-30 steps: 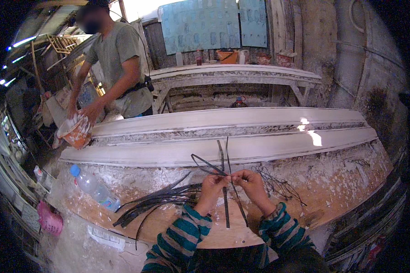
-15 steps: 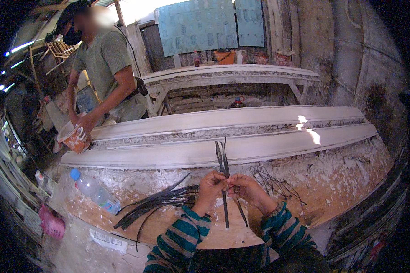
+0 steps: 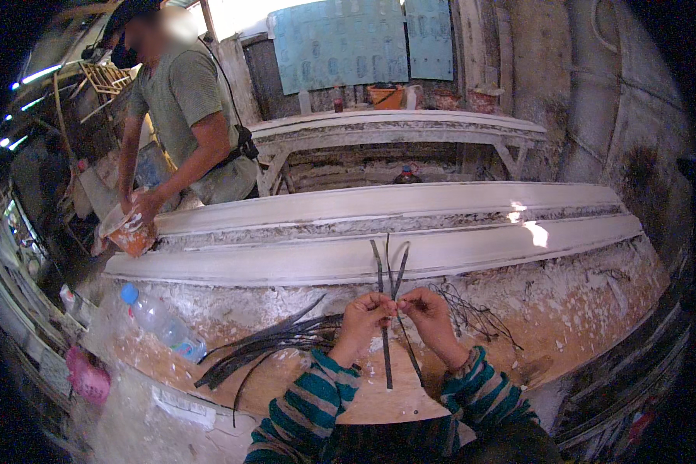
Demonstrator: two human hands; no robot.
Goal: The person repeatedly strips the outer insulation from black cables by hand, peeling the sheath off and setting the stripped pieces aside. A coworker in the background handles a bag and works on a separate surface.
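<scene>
Over the table's near edge, my left hand point(image 3: 361, 323) pinches a flat black strip point(image 3: 387, 363) between thumb and fingertips; its ends stick up and hang below. Close beside it, my right hand point(image 3: 435, 319) is closed on a thinner black strip point(image 3: 410, 349), looped at the top. The fingertips of both hands nearly meet, so the strips' middles are hidden. A bundle of black strips point(image 3: 274, 344) lies left of my left hand. Thin, tangled black strands point(image 3: 479, 315) lie behind and to the right of my right hand.
Two long white plaster mouldings point(image 3: 301, 261) run across the table behind my hands. A clear plastic bottle point(image 3: 158, 321) with a blue cap lies at the left. Far left, a co-worker point(image 3: 182, 116) reaches into an orange bucket point(image 3: 134, 232). A white bench point(image 3: 394, 127) stands behind.
The strips between my hands have spread apart at the top, where they stood close together before. My right hand has risen slightly. The co-worker's hands stay at the bucket.
</scene>
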